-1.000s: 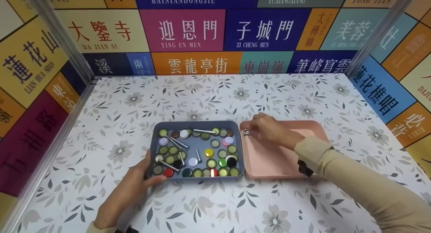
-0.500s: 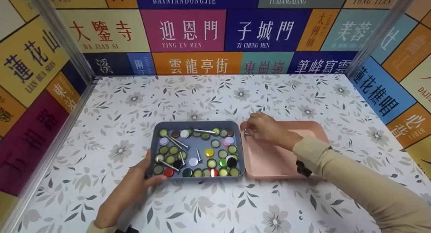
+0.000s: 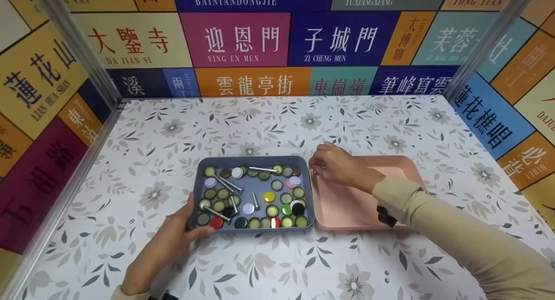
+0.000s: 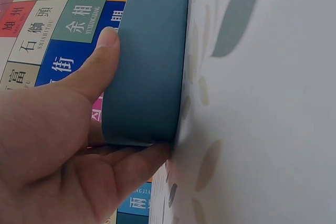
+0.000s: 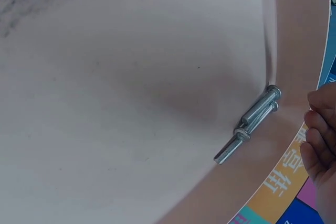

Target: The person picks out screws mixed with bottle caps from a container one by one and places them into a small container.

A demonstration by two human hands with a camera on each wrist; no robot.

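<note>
A pink wall panel (image 3: 236, 40) reads YING EN MEN; the dark blue panel beside it (image 3: 342, 40), ZI CHENG MEN; a pale yellow panel (image 3: 130, 42), DA JIAN SI; a top blue panel (image 3: 256, 0), BAINIANDONGJIE; a grey panel (image 3: 390, 0), YUXIANGXIANG; a sky-blue panel (image 3: 490, 113), 蓮花樵唱; in the left wrist view, a white panel (image 4: 34, 38), SHISHITOU.

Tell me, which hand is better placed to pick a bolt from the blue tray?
Probably the right hand: it looks empty and is near the blue tray, while the left hand grips that tray.
</note>
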